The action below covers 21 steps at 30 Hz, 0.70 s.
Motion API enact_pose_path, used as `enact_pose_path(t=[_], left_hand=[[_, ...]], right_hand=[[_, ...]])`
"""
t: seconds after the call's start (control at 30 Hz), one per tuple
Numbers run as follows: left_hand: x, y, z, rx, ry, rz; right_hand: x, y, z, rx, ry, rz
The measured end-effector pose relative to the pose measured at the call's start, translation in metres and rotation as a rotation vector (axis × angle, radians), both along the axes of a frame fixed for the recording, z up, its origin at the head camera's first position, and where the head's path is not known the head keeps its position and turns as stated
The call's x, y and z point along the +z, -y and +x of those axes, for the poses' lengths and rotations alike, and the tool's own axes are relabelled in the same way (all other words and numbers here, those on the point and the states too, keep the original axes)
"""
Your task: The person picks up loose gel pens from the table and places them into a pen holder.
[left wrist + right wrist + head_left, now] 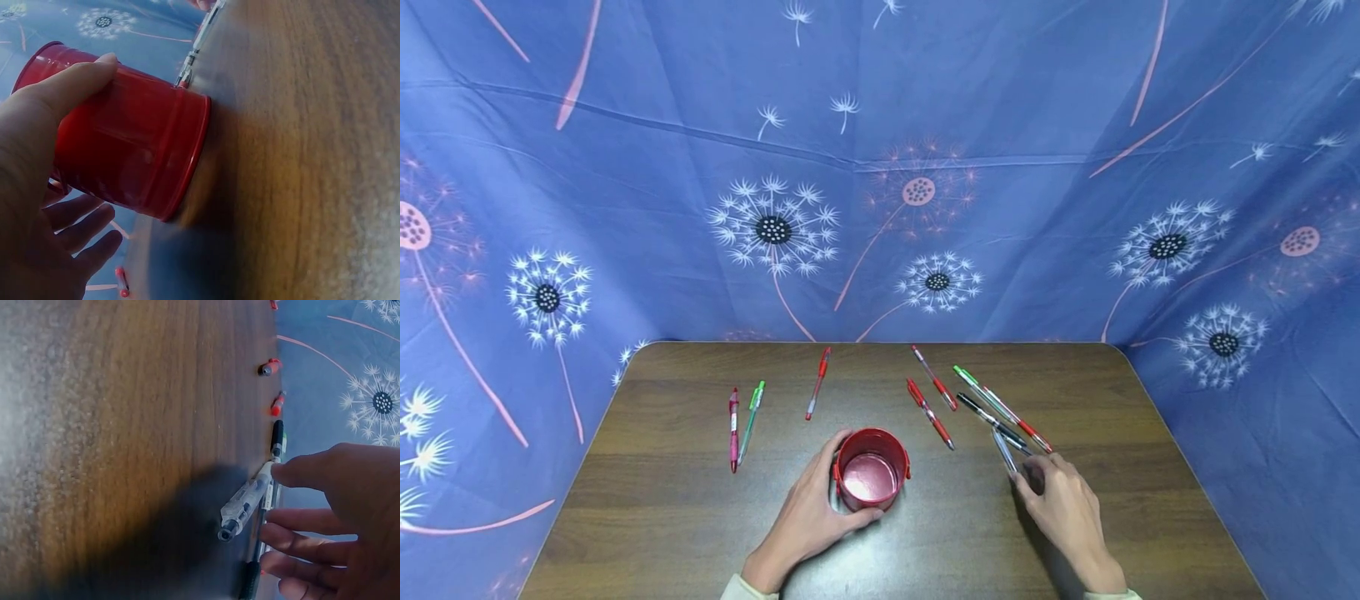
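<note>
In the head view my left hand [812, 508] grips a small red metal bucket [874, 504], standing upright on the table with its mouth facing up. The left wrist view shows the thumb lying along the bucket's side [137, 137], while several fingers [94, 240] hang loose behind it. On the right, my right hand [1067, 504] pinches a clear pen [1003, 452] between thumb and fingers. That pen [245, 505] points its dark-tipped end towards the right wrist camera. Beside it lie a black-gripped pen [988, 417], a red-ended pen [1026, 429] and a green-ended pen [973, 382].
Two red pens [931, 414] [936, 379] lie right of the bucket. Behind it rests another red pen [818, 383]. A pink pen [733, 429] and a green pen [751, 421] lie at left. Blue dandelion cloth [850, 233] hangs around the wooden table [647, 517].
</note>
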<state>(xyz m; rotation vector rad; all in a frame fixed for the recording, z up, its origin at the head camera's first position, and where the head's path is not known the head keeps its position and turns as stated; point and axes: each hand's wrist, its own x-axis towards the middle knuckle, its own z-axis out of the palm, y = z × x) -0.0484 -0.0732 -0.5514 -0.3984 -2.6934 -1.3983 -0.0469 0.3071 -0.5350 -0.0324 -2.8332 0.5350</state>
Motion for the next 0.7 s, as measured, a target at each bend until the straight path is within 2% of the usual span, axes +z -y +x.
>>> enact_pose_path(t=[0.17,0.3,0.43,0.7], left_hand=[[-0.0018,-0.0008,0.0016,-0.007,-0.008,0.002],[-0.0022,-0.0007,0.0019,-0.029,0.008,0.027],[-0.0012,-0.0005,0.0005,-0.049,0.034,0.058],[-0.0005,-0.0005,-0.0013,-0.069,0.043,0.086]], right_hand=[[-0.0025,-0.0004,-0.0004,-0.005,0.073,-0.006],[-0.0049,0.0003,-0.0016,-0.009,0.097,-0.007],[-0.0049,0.0012,-0.0030,-0.004,0.094,-0.005],[-0.0064,0.0028,-0.0035,0.002,0.064,-0.038]])
